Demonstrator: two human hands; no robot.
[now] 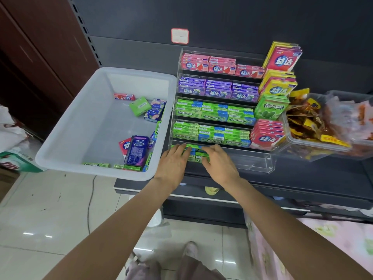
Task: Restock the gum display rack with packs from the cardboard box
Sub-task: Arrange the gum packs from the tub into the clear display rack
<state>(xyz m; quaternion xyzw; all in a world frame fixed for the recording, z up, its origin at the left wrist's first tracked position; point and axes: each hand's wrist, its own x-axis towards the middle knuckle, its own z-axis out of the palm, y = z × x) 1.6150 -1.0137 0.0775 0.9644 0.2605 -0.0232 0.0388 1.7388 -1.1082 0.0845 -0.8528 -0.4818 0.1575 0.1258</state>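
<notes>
A white plastic tub holds loose gum packs along its right side. Just right, the clear display rack carries pink, purple and green rows. Left hand and right hand lie palm-down, fingers extended, pressing green packs in the bottom tier, whose right part stays unfilled
</notes>
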